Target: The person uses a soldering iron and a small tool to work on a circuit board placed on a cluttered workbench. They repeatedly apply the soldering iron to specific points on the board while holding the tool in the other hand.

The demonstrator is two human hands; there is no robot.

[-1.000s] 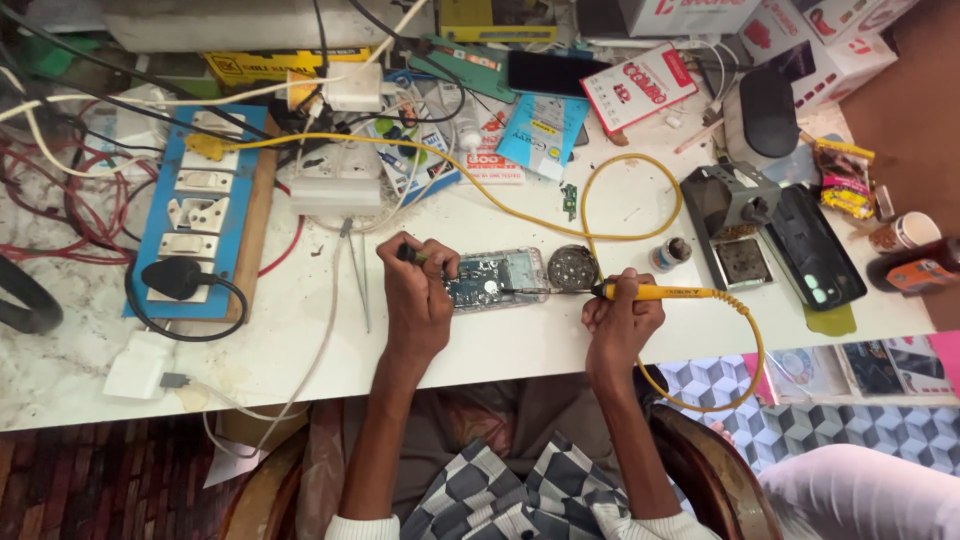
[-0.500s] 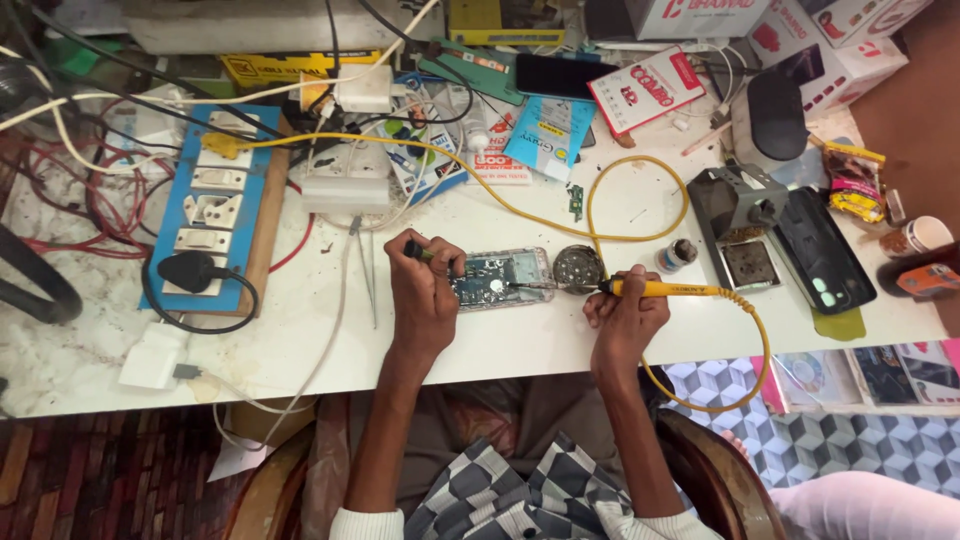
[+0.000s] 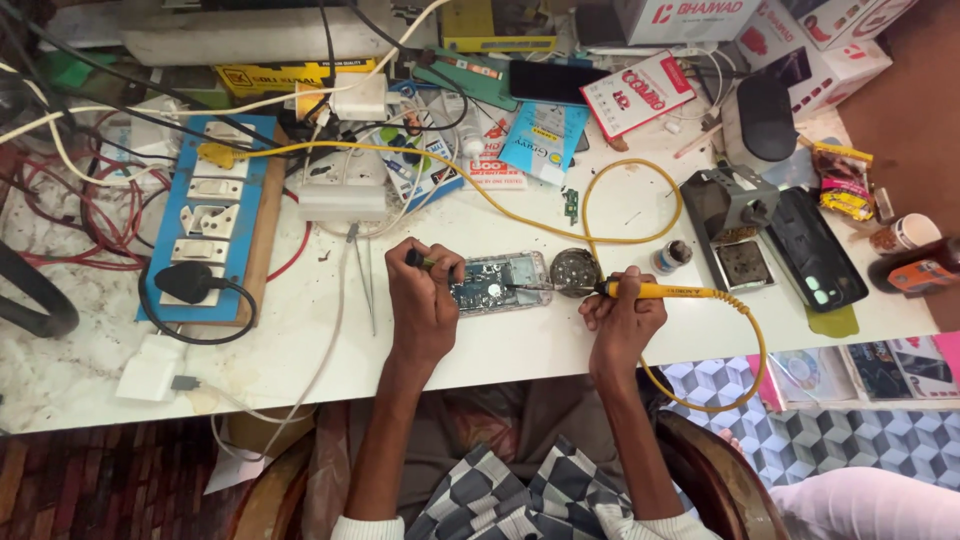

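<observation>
Opened phone [image 3: 498,283] lies flat near the front edge of the white counter [image 3: 480,350], circuit board exposed, about mid-length between the two hands. Right hand [image 3: 622,318] is closed around the yellow soldering iron [image 3: 655,291], pencil-style grip, fingers wrapped tight on the handle; tip points left and sits at the right end of the phone board. Whether the tip actually touches the board is too small to tell. Left hand [image 3: 425,300] rests on the counter against the phone's left end, fingers pinched shut on a thin dark-handled tool [image 3: 422,261], likely tweezers or a pick, aimed in at the board.

Doing this well, as a judgement: keep both wrists planted on the counter for steadiness, hold the phone from sliding with the left hand, touch the iron tip only to the one joint, short contact, and keep the yellow cord [image 3: 640,215] from tugging the handle.

Round metal tin [image 3: 574,270] sits just beside the phone's right end, under the iron's shaft. Small bottle [image 3: 672,256] stands further right. Iron stand [image 3: 735,205] is toward the right end. Blue switch board [image 3: 215,225] with a black plug lies toward the left end. Loose tweezers [image 3: 364,280] lie left of the left hand.
</observation>
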